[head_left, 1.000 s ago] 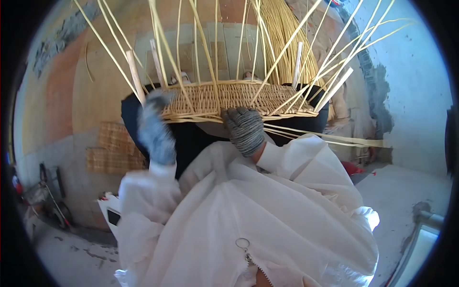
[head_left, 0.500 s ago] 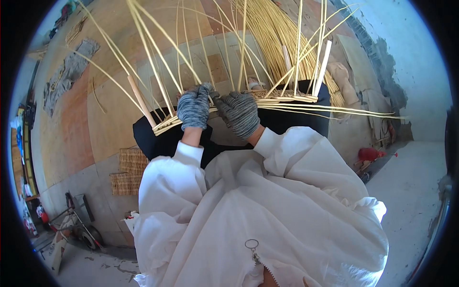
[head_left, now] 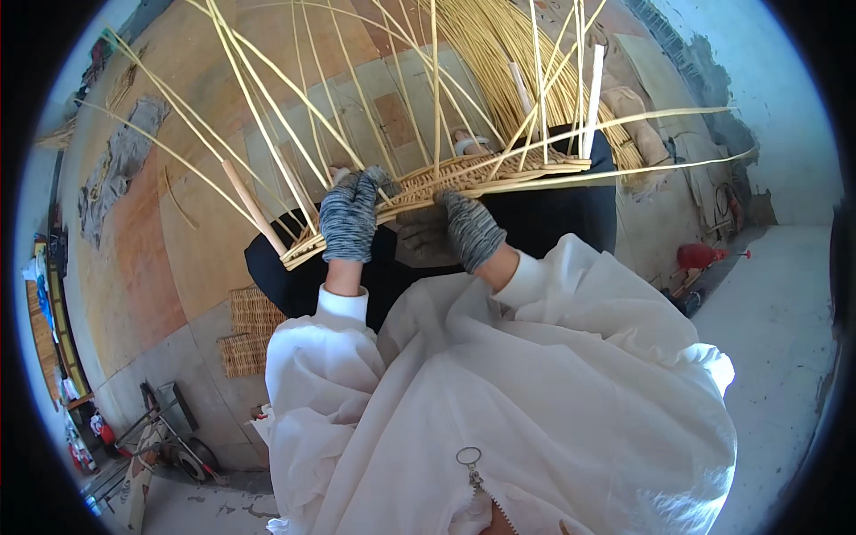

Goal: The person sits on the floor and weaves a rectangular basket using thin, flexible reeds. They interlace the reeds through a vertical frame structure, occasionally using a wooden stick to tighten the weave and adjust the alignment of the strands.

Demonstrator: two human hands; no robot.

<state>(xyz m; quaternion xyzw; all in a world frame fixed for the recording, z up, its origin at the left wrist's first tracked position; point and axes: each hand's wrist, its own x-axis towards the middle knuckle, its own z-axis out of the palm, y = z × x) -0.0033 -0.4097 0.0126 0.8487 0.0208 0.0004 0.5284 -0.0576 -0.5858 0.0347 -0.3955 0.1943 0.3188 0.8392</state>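
A partly woven willow basket panel rests across my lap, with long upright rods rising from it and a thick peeled stick standing at each end. My gloved left hand is closed over its near edge, left of the middle, fingers wrapped round the weave. My gloved right hand is at the same edge farther right, thumb on top and darker fingertips below, pinching a willow rod. This rod runs out to the right, and a second one lies above it. Part of the weave is hidden behind my hands.
A large bundle of willow rods lies on the floor beyond the panel. Small woven pieces are on the floor at left, near a wheeled metal frame. A red object stands at right by the wall.
My right hand has moved right and slightly down, away from my left hand, uncovering more weave. The rod ends at right have spread apart and lifted. My left hand keeps its hold.
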